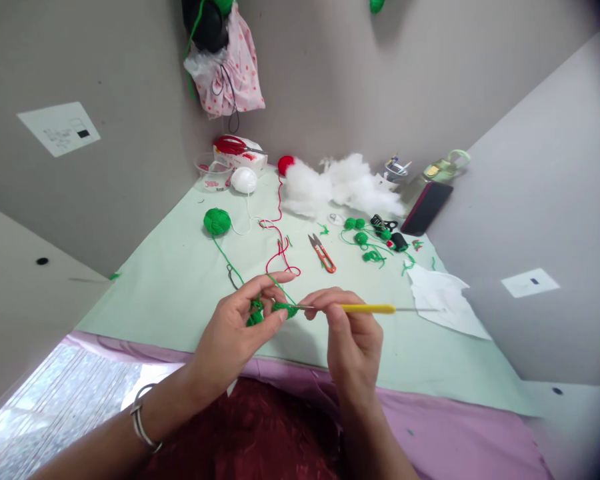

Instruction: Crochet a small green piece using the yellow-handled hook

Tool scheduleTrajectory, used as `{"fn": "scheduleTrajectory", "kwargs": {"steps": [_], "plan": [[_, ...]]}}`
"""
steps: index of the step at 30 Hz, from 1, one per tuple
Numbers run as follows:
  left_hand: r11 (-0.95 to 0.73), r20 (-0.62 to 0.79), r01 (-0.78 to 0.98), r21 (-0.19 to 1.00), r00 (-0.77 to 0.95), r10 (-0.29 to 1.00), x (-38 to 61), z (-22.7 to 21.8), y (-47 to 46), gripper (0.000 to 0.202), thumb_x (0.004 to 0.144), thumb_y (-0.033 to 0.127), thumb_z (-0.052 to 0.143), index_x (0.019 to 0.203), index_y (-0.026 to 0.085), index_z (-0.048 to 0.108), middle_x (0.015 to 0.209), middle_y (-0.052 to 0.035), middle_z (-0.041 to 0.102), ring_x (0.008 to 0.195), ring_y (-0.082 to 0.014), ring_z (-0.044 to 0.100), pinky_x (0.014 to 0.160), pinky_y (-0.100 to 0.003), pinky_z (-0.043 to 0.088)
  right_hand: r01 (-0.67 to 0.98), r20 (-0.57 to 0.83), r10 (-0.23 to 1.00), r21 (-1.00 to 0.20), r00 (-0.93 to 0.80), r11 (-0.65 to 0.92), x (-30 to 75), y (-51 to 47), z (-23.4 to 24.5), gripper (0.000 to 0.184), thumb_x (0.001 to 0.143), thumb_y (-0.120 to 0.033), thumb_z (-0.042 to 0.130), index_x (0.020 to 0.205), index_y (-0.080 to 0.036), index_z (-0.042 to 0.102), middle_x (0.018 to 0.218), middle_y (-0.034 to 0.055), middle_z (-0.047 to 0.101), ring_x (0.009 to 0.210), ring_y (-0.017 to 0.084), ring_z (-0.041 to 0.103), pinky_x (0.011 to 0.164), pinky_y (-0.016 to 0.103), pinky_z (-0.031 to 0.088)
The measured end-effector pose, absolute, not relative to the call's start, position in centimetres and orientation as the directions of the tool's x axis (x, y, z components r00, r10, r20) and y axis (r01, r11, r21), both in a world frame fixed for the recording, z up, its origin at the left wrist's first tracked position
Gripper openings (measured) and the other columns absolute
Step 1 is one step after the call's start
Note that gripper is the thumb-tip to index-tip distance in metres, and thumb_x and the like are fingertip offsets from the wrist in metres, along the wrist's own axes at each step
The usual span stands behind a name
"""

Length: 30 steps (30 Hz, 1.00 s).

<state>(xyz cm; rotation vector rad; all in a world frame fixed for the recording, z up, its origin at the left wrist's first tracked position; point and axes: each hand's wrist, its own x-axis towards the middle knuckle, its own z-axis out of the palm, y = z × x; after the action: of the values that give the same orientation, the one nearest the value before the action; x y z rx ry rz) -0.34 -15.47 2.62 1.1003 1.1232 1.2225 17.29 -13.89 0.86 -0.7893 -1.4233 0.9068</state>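
My left hand point(247, 317) pinches a small green crochet piece point(285, 309) between thumb and fingers, with the index finger raised under the working yarn. My right hand point(353, 333) is closed around a crochet hook point(370, 309) with a yellow handle, held level. The hook's metal tip reaches the edge of the green piece; whether it is inside a stitch I cannot tell. Green yarn runs from my left hand back to a green yarn ball point(217, 221) on the table. More green crochet hangs under my left fingers, partly hidden.
Orange thread snips point(323, 255) lie beyond my hands, near loose red yarn point(280, 247). White stuffing point(343, 185) is heaped at the back. Small green crocheted balls point(361, 239), a leaning phone point(427, 208) and white paper point(443, 300) are on the right. A white yarn ball point(244, 180) sits back left.
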Motion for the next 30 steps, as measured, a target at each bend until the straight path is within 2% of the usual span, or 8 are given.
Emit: {"fn": "scheduleTrajectory", "kwargs": {"steps": [4, 8, 12, 15, 18, 21, 26, 30], "plan": [[-0.010, 0.002, -0.101, 0.995, -0.079, 0.997, 0.2, 2.5, -15.6, 0.036, 0.086, 0.019, 0.081, 0.121, 0.028, 0.080, 0.088, 0.0024, 0.064, 0.075, -0.0144, 0.051, 0.078, -0.029, 0.042, 0.287, 0.714, 0.671, -0.612, -0.199, 0.737, 17.2, -14.4, 0.4, 0.028, 0.103, -0.008, 0.055, 0.117, -0.023, 0.073, 0.101, 0.0078, 0.078, 0.091, 0.021, 0.072, 0.078, 0.036, 0.060], [0.149, -0.134, -0.389, 0.909, 0.066, 0.989, 0.3, 2.3, -15.2, 0.054, 0.080, 0.025, 0.090, 0.132, 0.025, 0.076, 0.086, 0.0028, 0.065, 0.074, -0.0124, 0.051, 0.074, -0.025, 0.044, 0.487, 0.839, 0.484, -0.323, -0.250, 0.811, 16.7, -14.5, -0.7, 0.036, 0.098, -0.006, 0.064, 0.126, -0.024, 0.075, 0.115, 0.0126, 0.076, 0.102, 0.025, 0.073, 0.081, 0.038, 0.062], [0.347, -0.259, -0.548, 0.761, 0.234, 0.937, -0.4, 2.3, -14.6, 0.050, 0.083, 0.030, 0.090, 0.131, 0.022, 0.078, 0.071, 0.0056, 0.055, 0.062, -0.0085, 0.041, 0.062, -0.021, 0.037, 0.251, 0.721, 0.690, -0.658, -0.061, 0.710, 16.7, -14.0, -0.3, 0.029, 0.104, -0.011, 0.057, 0.116, -0.028, 0.077, 0.099, 0.0067, 0.077, 0.087, 0.022, 0.072, 0.075, 0.037, 0.061], [0.276, -0.216, -0.545, 0.792, 0.172, 0.961, -0.5, 2.5, -14.5, 0.045, 0.083, 0.026, 0.090, 0.127, 0.025, 0.081, 0.081, 0.0028, 0.062, 0.074, -0.0106, 0.053, 0.074, -0.022, 0.044, -0.011, 0.577, 0.816, -0.816, 0.005, 0.577, 16.7, -13.4, 0.5, 0.024, 0.106, -0.018, 0.056, 0.102, -0.026, 0.078, 0.089, 0.0038, 0.076, 0.076, 0.019, 0.068, 0.070, 0.035, 0.058], [0.207, -0.151, -0.504, 0.838, 0.149, 0.977, -0.2, 2.5, -14.7, 0.043, 0.082, 0.026, 0.091, 0.125, 0.028, 0.082, 0.087, 0.0016, 0.065, 0.086, -0.0140, 0.060, 0.086, -0.025, 0.046, -0.052, 0.529, 0.848, -0.849, -0.046, 0.526, 16.5, -13.2, 0.8, 0.020, 0.105, -0.020, 0.061, 0.100, -0.026, 0.080, 0.092, 0.0041, 0.078, 0.084, 0.019, 0.071, 0.072, 0.033, 0.059], [0.151, -0.111, -0.443, 0.884, 0.116, 0.987, 0.2, 2.1, -15.0, 0.043, 0.085, 0.026, 0.089, 0.126, 0.030, 0.081, 0.088, 0.0022, 0.066, 0.087, -0.0136, 0.059, 0.086, -0.025, 0.046, 0.080, 0.567, 0.822, -0.818, -0.054, 0.570, 16.2, -13.6, 0.4, 0.023, 0.104, -0.014, 0.061, 0.107, -0.027, 0.080, 0.093, 0.0038, 0.078, 0.087, 0.019, 0.072, 0.074, 0.033, 0.060], [0.284, -0.208, -0.548, 0.786, 0.198, 0.958, 0.2, 1.7, -14.7, 0.048, 0.083, 0.031, 0.091, 0.129, 0.025, 0.080, 0.080, 0.0029, 0.064, 0.069, -0.0090, 0.049, 0.075, -0.022, 0.045, 0.353, 0.784, 0.604, -0.530, -0.142, 0.771, 16.4, -14.2, -0.3, 0.038, 0.097, -0.005, 0.067, 0.126, -0.028, 0.078, 0.113, 0.0094, 0.077, 0.099, 0.022, 0.072, 0.082, 0.036, 0.061], [0.369, -0.259, -0.619, 0.693, 0.263, 0.929, -0.3, 1.9, -14.2, 0.036, 0.084, 0.027, 0.089, 0.119, 0.020, 0.085, 0.072, 0.0067, 0.052, 0.055, -0.0044, 0.027, 0.064, -0.018, 0.040, 0.145, 0.649, 0.761, -0.755, 0.023, 0.639, 16.6, -13.9, 0.3, 0.029, 0.102, -0.010, 0.060, 0.113, -0.028, 0.080, 0.094, 0.0035, 0.077, 0.084, 0.018, 0.068, 0.075, 0.034, 0.057]]}}
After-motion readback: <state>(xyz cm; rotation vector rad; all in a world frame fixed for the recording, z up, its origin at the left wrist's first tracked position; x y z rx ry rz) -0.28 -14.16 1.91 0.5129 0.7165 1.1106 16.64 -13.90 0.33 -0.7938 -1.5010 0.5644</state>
